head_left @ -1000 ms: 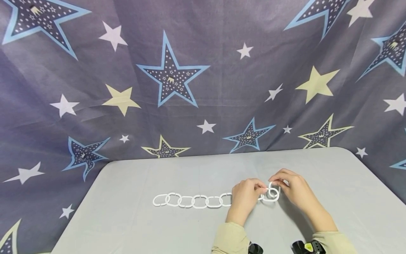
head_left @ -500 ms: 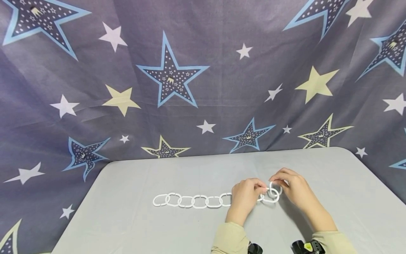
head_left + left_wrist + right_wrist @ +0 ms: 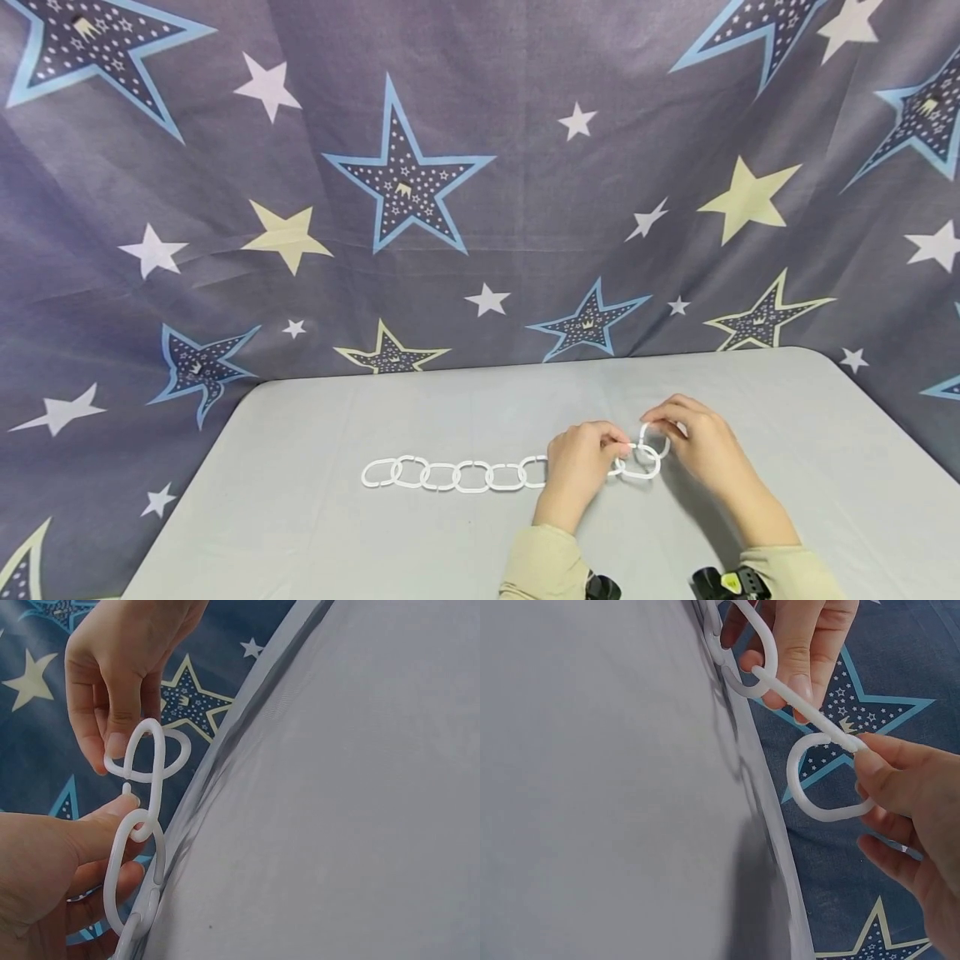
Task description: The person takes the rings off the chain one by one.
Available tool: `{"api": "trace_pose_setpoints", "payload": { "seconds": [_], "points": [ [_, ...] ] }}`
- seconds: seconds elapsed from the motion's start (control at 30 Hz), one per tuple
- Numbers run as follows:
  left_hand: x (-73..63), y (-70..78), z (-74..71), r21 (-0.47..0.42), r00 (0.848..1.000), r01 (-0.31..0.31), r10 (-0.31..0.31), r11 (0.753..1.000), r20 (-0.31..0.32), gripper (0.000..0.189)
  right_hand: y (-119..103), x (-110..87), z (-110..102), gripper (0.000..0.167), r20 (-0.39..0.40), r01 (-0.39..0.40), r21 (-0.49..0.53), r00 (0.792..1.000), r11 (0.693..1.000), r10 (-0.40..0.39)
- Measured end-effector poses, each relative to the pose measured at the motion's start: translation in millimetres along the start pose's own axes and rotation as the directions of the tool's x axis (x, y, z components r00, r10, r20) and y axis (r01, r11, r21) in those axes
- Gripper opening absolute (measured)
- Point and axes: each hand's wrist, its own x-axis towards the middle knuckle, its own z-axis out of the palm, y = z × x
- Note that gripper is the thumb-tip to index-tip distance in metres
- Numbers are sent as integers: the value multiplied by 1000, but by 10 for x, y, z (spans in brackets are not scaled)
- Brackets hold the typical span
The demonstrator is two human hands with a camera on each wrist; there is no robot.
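Observation:
A chain of white plastic links point(image 3: 472, 491) runs from the left toward my hands in the head view. My left hand point(image 3: 585, 467) covers part of the chain. It pinches a white link point(image 3: 158, 772) between thumb and fingers, near that link's gap in the left wrist view. My right hand point(image 3: 701, 442) pinches the end link point(image 3: 825, 816), which hangs as an open loop below the fingertips in the right wrist view. The two links cross, the end link passing through the left-held one. Part of the end link is hidden behind my right fingers.
The chain lies on a table with a light grey cover point(image 3: 300, 533). Behind the table's far edge hangs a dark curtain with a star print point(image 3: 525, 200). Black wrist cameras point(image 3: 603, 587) sit at both beige sleeves point(image 3: 546, 562).
My right hand has shifted slightly to the right and up with the end link, whose loop now stands farther out from the neighbouring link. My left hand stays nearly still.

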Motion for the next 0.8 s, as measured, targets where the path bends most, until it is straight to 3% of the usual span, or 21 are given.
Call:
{"api": "trace_pose_setpoints", "payload": {
  "seconds": [0.47,0.8],
  "points": [
    [-13,-7,-10,-17,1000,-8,8,1000,-10,4,2,-6,-21,20,-30,-149,-43,989,988,148],
    [-17,-6,-19,-17,1000,-8,8,1000,-24,4,22,-14,-16,14,-107,-250,-31,963,968,246]
  ]
}}
